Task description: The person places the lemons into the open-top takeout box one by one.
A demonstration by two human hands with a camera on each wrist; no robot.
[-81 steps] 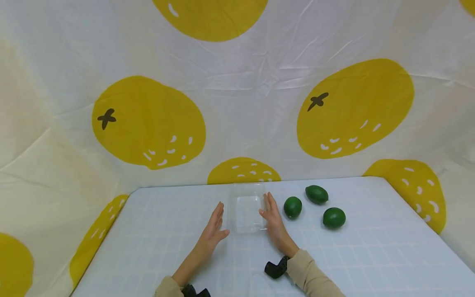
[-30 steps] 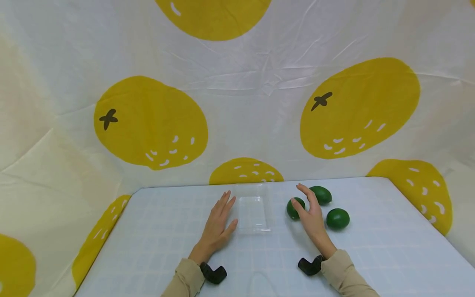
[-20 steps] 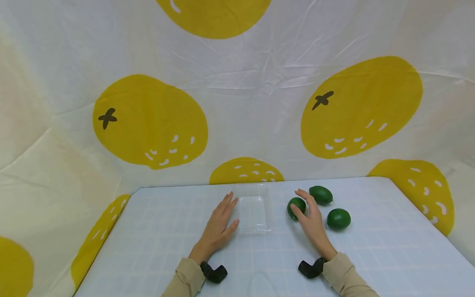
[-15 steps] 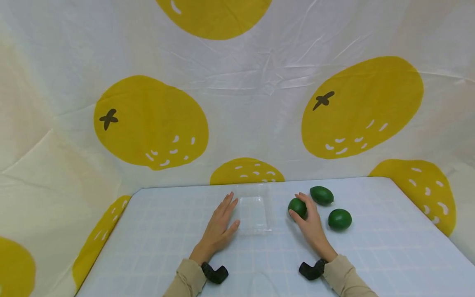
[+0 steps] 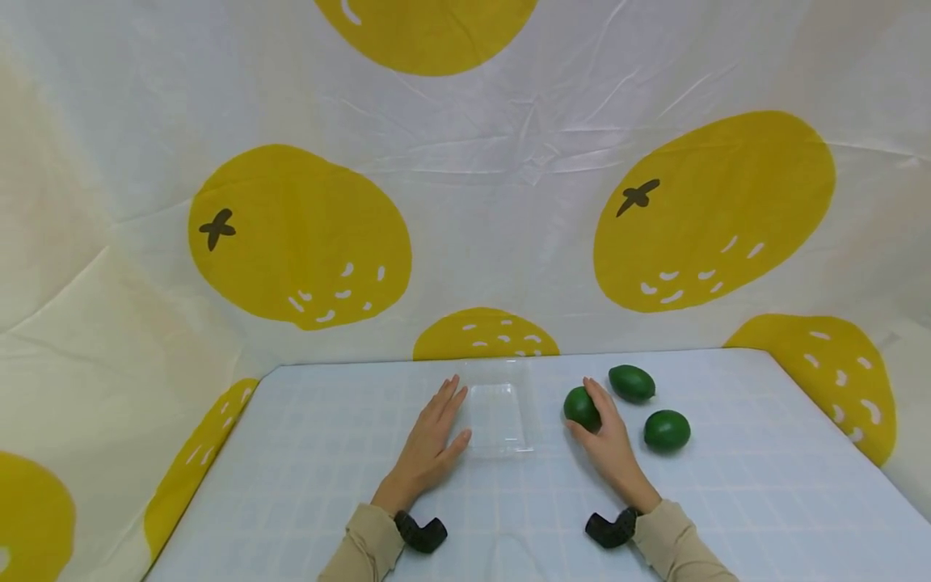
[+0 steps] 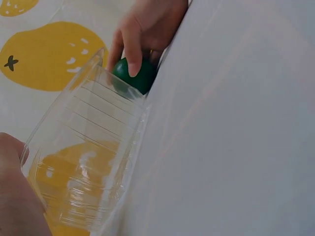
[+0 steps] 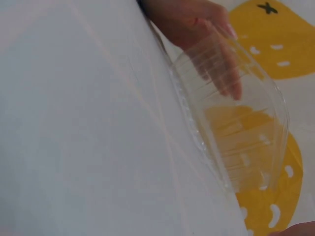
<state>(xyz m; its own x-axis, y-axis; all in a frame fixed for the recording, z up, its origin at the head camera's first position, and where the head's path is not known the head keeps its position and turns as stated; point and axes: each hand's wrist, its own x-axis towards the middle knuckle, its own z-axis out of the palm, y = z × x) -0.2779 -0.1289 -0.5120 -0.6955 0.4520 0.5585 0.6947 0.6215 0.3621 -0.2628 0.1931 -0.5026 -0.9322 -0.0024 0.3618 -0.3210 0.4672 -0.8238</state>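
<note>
My right hand [image 5: 611,444] grips a dark green lime [image 5: 580,409] on the table, thumb on its near side and fingers over its far right side. The left wrist view also shows this lime [image 6: 137,76] under the fingers, beyond a clear plastic container [image 6: 98,128]. Two more limes lie close by, one behind my right hand [image 5: 631,383] and one to its right [image 5: 666,431]. My left hand [image 5: 425,449] rests along the left side of the container [image 5: 502,449], fingers straight and thumb spread toward its near corner. Nothing shows inside the container.
A pale checked cloth [image 5: 327,485] covers the table. Behind it hangs a white curtain [image 5: 494,226] printed with large yellow fruit. A faint clear loop [image 5: 512,546] lies at the near edge, between the black wrist cameras [image 5: 420,533].
Both hands flanked the container at first. My right hand has since moved right to the nearest lime and closed its fingers around it. The left hand has turned palm down beside the container.
</note>
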